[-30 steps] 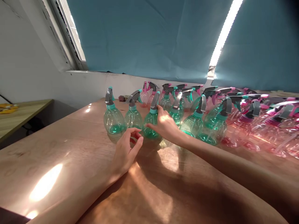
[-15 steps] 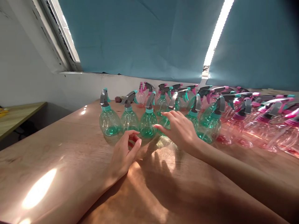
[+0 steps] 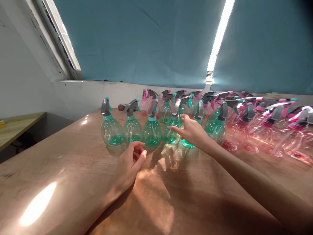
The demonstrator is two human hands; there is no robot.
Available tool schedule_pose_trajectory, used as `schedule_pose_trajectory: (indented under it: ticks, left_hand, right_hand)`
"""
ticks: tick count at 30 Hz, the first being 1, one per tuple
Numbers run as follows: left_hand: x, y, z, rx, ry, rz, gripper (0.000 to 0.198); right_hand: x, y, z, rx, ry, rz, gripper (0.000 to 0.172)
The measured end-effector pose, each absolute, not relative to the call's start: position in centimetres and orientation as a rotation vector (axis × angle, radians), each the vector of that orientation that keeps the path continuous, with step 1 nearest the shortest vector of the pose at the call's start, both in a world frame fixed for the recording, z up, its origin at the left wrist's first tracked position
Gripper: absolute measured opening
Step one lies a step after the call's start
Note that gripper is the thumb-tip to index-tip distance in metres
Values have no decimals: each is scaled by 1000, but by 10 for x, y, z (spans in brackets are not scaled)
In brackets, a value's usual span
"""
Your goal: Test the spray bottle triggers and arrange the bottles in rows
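Note:
Green see-through spray bottles with grey trigger heads stand upright in a front row on the wooden table. My right hand [image 3: 194, 132] is in front of one green spray bottle [image 3: 187, 144], hiding much of its body. Its thumb and forefinger are spread and point left, beside another green spray bottle [image 3: 171, 138]; I cannot tell whether they touch it. Lower and to the left, my left hand [image 3: 127, 166] rests at the table, fingers loosely bent and thumb apart, with nothing in it. Just beyond it are a spray bottle [image 3: 133, 129] and a darker green one [image 3: 152, 132].
Several pink spray bottles [image 3: 266, 133] crowd the right side, and more pink and green ones stand behind the front row. A small dark object [image 3: 121, 107] lies near the wall. Another wooden table [image 3: 22, 127] is at the far left. A blue blind [image 3: 146, 42] hangs behind.
My right hand has shifted right relative to the bottles, uncovering the fourth green bottle from the left and covering the fifth. My left hand has hardly moved. The view has tilted slightly.

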State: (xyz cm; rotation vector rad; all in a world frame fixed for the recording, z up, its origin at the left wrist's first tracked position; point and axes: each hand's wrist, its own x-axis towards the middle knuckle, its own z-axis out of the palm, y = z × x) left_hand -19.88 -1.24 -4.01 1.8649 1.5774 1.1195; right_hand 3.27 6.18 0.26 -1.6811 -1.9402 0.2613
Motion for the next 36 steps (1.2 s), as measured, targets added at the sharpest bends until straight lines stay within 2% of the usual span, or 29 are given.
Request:
schedule_pose_trajectory:
  ticks: [2, 4, 9, 13, 20, 24, 27, 36]
  left_hand:
    - [-199, -12, -41, 1872, 1579, 1114, 24]
    - [-199, -12, -41, 1872, 1593, 1113, 23]
    - [-199, -9, -44, 1862, 1600, 1118, 23]
    - [-198, -7, -45, 1877, 1609, 1146, 24]
    - [-172, -9, -36, 1903, 1527, 1135, 24]
    - [-145, -13, -28, 1870, 1502, 1073, 37]
    - [-125, -17, -22, 1887, 1442, 1091, 43]
    - [-73, -33, 3, 2000, 1275, 1107, 43]
  right_hand:
    - [31, 68, 0, -1677, -1902, 309, 76]
    - [29, 74, -3, -1696, -1889, 325, 76]
    - [27, 81, -3, -1749, -1913, 324, 45]
    - [30, 73, 1, -1737, -1953, 314, 35]
    - [37, 43, 4, -1701, -2031, 249, 37]
    - [42, 16, 2, -1671, -2079, 194, 41]
    - [49, -5, -1, -1626, -2136, 130, 38]
    - [84, -47, -15, -1333, -2126, 133, 33]
